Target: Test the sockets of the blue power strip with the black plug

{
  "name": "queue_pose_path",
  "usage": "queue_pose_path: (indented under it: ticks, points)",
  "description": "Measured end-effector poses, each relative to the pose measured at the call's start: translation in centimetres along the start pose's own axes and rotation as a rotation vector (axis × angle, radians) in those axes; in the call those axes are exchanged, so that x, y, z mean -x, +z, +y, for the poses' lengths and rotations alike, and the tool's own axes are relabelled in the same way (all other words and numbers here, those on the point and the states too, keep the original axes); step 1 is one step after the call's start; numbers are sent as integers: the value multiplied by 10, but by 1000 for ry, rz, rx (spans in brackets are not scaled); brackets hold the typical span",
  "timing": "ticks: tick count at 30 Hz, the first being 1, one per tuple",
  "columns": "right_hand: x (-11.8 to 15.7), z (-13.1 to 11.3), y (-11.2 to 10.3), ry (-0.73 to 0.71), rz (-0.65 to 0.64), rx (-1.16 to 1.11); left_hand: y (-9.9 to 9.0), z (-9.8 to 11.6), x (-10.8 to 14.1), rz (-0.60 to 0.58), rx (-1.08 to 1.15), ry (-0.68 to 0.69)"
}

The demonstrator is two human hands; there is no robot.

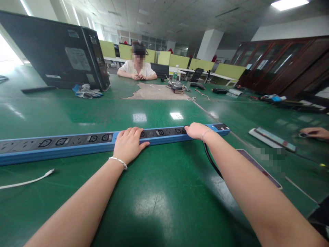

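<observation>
Blue power strip [84, 139] running out at the left edge, a socket [143, 134] part-covered by the left hand [130, 142], black cable [211, 159] with its end buried in the right hand [196, 131], white cable [28, 184] chopped off left, tablet-like slab [258, 167] partly behind the forearm [239, 175], another person's hand [317, 133] cropped right.

readable text: none | pale label [78, 58] on black case [51, 51]: too blurred to read
</observation>
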State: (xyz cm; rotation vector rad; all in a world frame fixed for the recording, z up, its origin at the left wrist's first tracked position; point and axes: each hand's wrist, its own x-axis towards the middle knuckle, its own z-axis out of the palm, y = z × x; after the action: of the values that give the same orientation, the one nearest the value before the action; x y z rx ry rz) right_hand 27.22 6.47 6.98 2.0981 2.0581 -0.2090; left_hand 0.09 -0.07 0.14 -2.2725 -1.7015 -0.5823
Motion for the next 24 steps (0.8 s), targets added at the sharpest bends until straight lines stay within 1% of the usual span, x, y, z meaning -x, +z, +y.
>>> queue_pose_path:
  ticks: [2, 5, 14, 19, 24]
  points:
    - [-3, 0, -5, 20, -30, 44, 0, 0, 0, 2, 2, 0]
    - [-4, -1, -9, 18, -38, 64, -1, 1, 0, 13, -4, 5]
    - [-4, 4, -7, 15, -23, 38, -1, 1, 0, 5, 12, -8]
    - [-3, 5, -11, 46, -99, 18, -1, 2, 0, 5, 10, -9]
    - [0, 3, -14, 52, -108, -7, 0, 1, 1, 16, 12, -5]
